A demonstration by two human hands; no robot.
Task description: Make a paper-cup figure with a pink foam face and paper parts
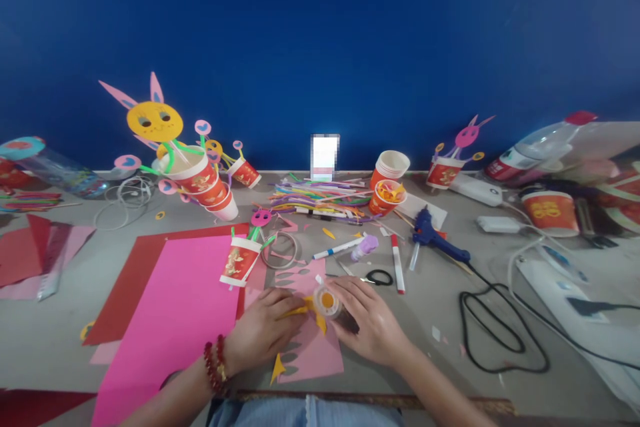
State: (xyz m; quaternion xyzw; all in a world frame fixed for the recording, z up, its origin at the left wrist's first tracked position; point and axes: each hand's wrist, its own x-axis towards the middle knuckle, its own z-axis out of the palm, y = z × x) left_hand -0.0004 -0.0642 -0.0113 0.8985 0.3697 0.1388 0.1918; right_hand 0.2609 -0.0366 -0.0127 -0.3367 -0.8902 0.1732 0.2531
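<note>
My right hand (367,320) is wrapped round a craft paper punch (327,302) with a pale round face and a dark body, tipped towards me. An orange disc shows inside that face. My left hand (273,323), with red beads at the wrist, pinches a piece of orange paper (299,310) that reaches to the punch. Beneath both hands lies a pink paper sheet (317,353) with oval cut-outs along its edges. An orange scrap (278,368) rests on its left corner. Just beyond my left hand stands a red paper cup (240,261) with a pink-faced pipe-cleaner figure.
Scissors (379,277), a red marker (397,263) and a blue glue gun (435,237) with a looping black cord (463,327) lie to the right. Bright pink paper (175,300) covers the left. Pipe cleaners (320,200) and decorated cups (205,180) line the back.
</note>
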